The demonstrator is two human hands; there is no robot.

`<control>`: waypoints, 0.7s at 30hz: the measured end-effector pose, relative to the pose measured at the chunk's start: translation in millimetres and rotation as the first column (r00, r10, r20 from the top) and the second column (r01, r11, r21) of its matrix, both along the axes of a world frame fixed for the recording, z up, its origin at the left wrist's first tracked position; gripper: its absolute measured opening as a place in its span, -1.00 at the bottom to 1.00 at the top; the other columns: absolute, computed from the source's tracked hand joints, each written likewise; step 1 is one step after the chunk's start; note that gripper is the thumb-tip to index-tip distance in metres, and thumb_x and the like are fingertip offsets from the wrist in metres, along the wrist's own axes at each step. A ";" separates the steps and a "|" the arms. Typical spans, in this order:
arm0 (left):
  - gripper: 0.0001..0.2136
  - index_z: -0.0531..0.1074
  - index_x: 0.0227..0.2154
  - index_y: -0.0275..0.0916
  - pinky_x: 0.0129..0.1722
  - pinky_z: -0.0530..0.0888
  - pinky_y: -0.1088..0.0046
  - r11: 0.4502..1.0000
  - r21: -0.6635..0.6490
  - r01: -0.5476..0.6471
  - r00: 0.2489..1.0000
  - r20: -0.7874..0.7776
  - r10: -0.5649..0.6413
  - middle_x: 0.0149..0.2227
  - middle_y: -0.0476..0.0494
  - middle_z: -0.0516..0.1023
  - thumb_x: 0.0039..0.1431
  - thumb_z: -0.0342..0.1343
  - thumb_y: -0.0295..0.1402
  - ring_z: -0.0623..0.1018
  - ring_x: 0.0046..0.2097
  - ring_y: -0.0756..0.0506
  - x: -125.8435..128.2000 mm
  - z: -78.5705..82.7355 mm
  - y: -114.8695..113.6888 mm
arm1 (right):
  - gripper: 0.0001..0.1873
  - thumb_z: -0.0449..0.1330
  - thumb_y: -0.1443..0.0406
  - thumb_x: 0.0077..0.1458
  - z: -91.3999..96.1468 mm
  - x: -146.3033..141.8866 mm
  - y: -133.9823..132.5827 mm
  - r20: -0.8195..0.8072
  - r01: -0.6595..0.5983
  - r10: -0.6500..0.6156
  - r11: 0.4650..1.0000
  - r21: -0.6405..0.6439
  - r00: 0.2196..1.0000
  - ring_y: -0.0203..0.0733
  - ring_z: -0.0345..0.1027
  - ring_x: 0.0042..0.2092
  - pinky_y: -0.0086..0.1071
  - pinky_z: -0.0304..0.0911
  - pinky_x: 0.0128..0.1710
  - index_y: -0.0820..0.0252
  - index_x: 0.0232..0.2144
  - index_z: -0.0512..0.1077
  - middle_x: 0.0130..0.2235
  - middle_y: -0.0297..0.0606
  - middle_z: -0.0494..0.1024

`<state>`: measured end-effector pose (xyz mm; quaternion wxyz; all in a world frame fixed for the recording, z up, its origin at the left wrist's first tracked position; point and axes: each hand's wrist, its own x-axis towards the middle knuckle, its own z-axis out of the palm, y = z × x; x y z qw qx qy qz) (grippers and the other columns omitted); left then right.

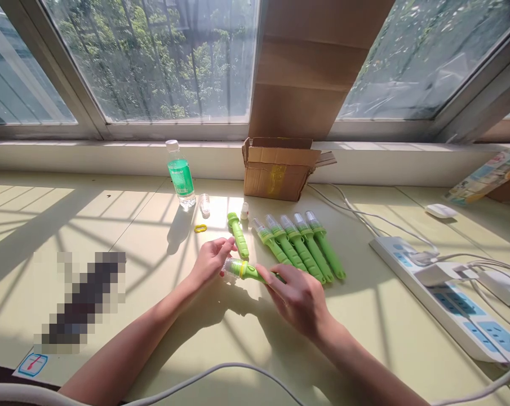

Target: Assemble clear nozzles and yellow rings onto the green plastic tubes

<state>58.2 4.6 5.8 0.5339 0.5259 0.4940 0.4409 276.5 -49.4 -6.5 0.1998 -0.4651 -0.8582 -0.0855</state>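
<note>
Between my hands is a green flashlight-like stick [247, 270] with a clear ribbed head and a yellow band. My left hand [214, 256] pinches its clear end, and some of those fingers are hidden behind it. The green handle lies in the closed fingers of my right hand [299, 293]. Just beyond the hands lies a green handle [238, 235] with no clear head on it. Several similar sticks [299, 248] with clear heads lie side by side to the right. A loose clear cap [204, 205], a yellow ring [200, 228] and a small whitish piece [244, 211] are farther back.
A bottle with a green label [181, 177] stands at the back, left of an open cardboard box [278, 173]. At right, a power strip [444, 299] carries plugs and cables. A white cable [221, 367] crosses the front edge. A blurred dark object [85, 299] lies left.
</note>
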 end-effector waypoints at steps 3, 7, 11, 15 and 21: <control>-0.53 0.47 -0.48 -0.28 -0.71 0.14 0.53 0.996 0.056 -0.069 0.993 -0.095 0.074 -0.71 0.04 0.29 0.10 0.07 0.11 0.24 -0.73 0.06 0.3 -2.1 -1.2 | -0.61 -0.05 0.33 0.31 -0.9 -1.8 -1.8 0.007 -0.032 0.032 0.999 -0.032 0.999 -0.22 0.31 -0.42 -0.36 0.03 -0.45 0.12 0.03 0.50 -0.36 -0.13 0.56; -0.56 0.45 -0.54 -0.26 -0.64 0.10 0.53 0.979 0.176 -0.100 0.973 -0.190 0.133 -0.71 0.09 0.12 0.13 0.07 0.05 0.17 -0.66 0.08 -0.9 -5.9 0.9 | -0.60 0.00 0.24 0.30 -6.6 -4.0 -3.9 -0.081 -0.072 0.059 0.982 -0.175 0.995 -0.26 0.28 -0.48 -0.40 0.00 -0.51 0.17 0.11 0.42 -0.40 -0.16 0.54; -0.59 0.45 -0.52 -0.27 -0.63 0.08 0.53 0.970 0.222 -0.097 0.969 -0.200 0.142 -0.70 0.12 0.06 0.17 0.05 0.01 0.12 -0.64 0.08 -0.8 -7.5 1.1 | -0.61 0.11 0.19 0.22 -3.5 -6.7 -5.0 -0.274 -0.108 0.020 0.944 -0.310 0.961 -0.30 0.22 -0.52 -0.44 0.02 -0.52 0.15 0.04 0.48 -0.45 -0.25 0.50; -0.60 0.45 -0.51 -0.28 -0.62 0.08 0.53 0.953 0.291 -0.088 0.961 -0.227 0.158 -0.69 0.11 0.11 0.21 0.01 -0.04 0.12 -0.63 0.08 0.3 -8.2 -2.1 | -0.66 0.15 0.16 0.16 8.0 -8.3 -2.9 -0.502 -0.224 -0.120 0.791 -0.569 0.856 -0.21 0.28 -0.42 -0.42 0.16 -0.43 0.17 -0.10 0.58 -0.44 -0.27 0.51; -0.66 0.44 -0.51 -0.27 -0.62 0.12 0.53 0.855 0.517 0.033 0.950 -0.283 0.134 -0.70 0.10 0.19 0.28 -0.03 -0.17 0.16 -0.65 0.10 -2.3 -11.2 -7.2 | -0.57 0.20 0.07 0.10 19.5 0.1 6.4 -0.557 -0.442 -0.356 0.358 -0.823 0.750 -0.34 0.12 -0.55 -0.48 0.03 -0.59 0.25 -0.13 0.58 -0.52 -0.33 0.46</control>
